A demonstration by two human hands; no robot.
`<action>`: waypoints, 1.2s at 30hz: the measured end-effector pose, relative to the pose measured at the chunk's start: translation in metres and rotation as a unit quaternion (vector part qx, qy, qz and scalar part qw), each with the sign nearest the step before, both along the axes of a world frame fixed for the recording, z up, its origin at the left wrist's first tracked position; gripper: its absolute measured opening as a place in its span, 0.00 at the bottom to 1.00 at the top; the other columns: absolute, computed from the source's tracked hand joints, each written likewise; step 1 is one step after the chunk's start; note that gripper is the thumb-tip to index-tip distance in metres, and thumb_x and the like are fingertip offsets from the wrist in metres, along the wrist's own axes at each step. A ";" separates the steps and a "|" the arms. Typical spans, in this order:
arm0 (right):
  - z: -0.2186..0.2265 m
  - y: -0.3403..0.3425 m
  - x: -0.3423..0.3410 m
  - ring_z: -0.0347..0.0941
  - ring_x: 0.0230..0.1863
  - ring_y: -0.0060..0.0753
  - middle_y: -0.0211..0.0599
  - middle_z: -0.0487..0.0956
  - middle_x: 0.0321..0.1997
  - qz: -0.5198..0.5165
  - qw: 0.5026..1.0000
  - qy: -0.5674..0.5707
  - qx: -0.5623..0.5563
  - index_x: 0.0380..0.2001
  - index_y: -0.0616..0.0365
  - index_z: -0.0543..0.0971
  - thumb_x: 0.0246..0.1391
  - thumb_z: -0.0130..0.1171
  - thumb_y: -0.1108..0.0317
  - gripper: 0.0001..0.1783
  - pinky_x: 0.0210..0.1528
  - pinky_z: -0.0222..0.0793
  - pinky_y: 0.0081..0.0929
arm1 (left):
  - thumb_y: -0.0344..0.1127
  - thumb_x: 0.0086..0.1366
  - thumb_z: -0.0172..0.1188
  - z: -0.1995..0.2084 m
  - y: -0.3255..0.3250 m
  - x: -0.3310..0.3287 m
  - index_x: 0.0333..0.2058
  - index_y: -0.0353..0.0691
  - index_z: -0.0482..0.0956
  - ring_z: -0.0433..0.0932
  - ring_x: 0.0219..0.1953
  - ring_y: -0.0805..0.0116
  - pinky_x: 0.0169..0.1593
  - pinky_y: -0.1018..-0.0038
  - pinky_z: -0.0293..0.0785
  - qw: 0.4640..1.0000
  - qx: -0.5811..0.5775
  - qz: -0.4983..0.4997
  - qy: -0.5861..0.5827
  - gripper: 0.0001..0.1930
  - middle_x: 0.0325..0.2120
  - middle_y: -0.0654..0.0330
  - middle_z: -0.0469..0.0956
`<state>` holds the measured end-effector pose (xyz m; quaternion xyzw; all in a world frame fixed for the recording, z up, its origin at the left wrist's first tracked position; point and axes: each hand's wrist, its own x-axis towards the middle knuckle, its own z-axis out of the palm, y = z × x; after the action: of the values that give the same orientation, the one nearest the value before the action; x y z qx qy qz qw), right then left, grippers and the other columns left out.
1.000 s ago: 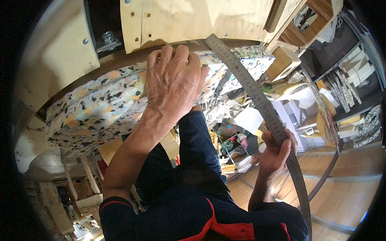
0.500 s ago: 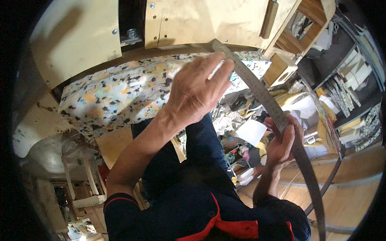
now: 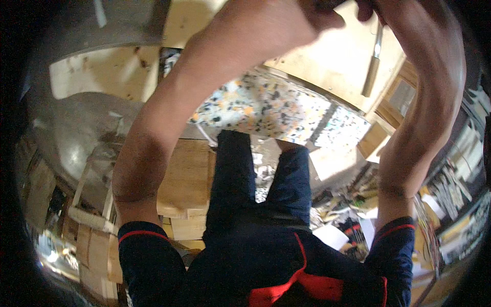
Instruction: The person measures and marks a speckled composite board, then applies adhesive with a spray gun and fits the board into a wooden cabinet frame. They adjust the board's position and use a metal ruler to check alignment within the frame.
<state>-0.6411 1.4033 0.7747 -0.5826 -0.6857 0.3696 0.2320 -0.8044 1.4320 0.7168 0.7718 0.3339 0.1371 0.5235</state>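
Both my arms reach up to the upper edge of the head view. My left hand (image 3: 319,23) is partly cut off there, with a curled finger or thumb showing in shadow. Close to its right is my right hand (image 3: 378,9), also cut off, its dark fingertips pointing down. What either hand holds, if anything, is out of sight. Just below my right hand lies a knife-like tool (image 3: 374,64) with a wooden handle and a shiny narrow blade, on a pale wooden board (image 3: 337,66). Beneath my forearms rests a speckled multicoloured foam block (image 3: 271,107).
A plywood panel (image 3: 184,176) stands left of my legs, with a wooden frame (image 3: 92,217) farther left. Small wooden boxes (image 3: 376,138) are at the right. Scraps and papers (image 3: 332,235) litter the floor there, beside shelves of offcuts (image 3: 460,179).
Both hands have moved up to the upper edge, and the view has shifted. The long grey flat strip that my right hand gripped is no longer visible.
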 end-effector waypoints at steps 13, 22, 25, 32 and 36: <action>-0.097 -0.035 -0.020 0.82 0.33 0.33 0.43 0.84 0.33 0.039 0.963 0.149 0.220 0.47 0.63 0.85 0.62 0.62 0.64 0.16 0.35 0.75 0.29 | 0.30 0.64 0.69 -0.034 -0.072 -0.125 0.36 0.29 0.84 0.83 0.21 0.73 0.24 0.76 0.79 0.835 0.152 0.517 0.111 0.08 0.30 0.54 0.86; -0.166 -0.226 0.036 0.81 0.33 0.36 0.48 0.83 0.40 -0.142 0.948 0.214 -0.189 0.48 0.64 0.83 0.55 0.65 0.78 0.16 0.37 0.76 0.27 | 0.32 0.68 0.66 -0.062 -0.110 -0.110 0.38 0.33 0.81 0.78 0.25 0.73 0.21 0.76 0.77 0.798 0.216 0.556 0.089 0.08 0.29 0.58 0.81; -0.185 -0.248 0.032 0.82 0.35 0.34 0.48 0.83 0.44 -0.180 0.929 0.260 -0.193 0.47 0.65 0.82 0.54 0.65 0.81 0.16 0.38 0.77 0.25 | 0.33 0.69 0.65 -0.063 -0.115 -0.107 0.36 0.36 0.79 0.77 0.26 0.74 0.22 0.77 0.75 0.792 0.232 0.555 0.103 0.07 0.29 0.59 0.81; -0.214 -0.257 0.027 0.81 0.33 0.33 0.49 0.83 0.44 -0.220 0.921 0.284 -0.150 0.46 0.66 0.82 0.51 0.64 0.82 0.17 0.37 0.76 0.25 | 0.34 0.71 0.63 -0.061 -0.116 -0.105 0.32 0.36 0.77 0.77 0.26 0.74 0.21 0.77 0.71 0.792 0.253 0.541 0.125 0.09 0.29 0.57 0.81; -0.215 -0.258 0.027 0.82 0.33 0.37 0.50 0.84 0.42 -0.226 0.924 0.274 -0.138 0.44 0.65 0.83 0.45 0.67 0.82 0.19 0.37 0.77 0.27 | 0.36 0.71 0.63 -0.060 -0.115 -0.109 0.34 0.34 0.78 0.77 0.26 0.74 0.22 0.78 0.72 0.810 0.245 0.520 0.116 0.10 0.29 0.56 0.82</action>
<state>-0.6138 1.1451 0.5596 -0.6242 -0.3875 0.5437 0.4058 -0.9130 1.3173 0.6572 0.5955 0.6989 0.3761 0.1245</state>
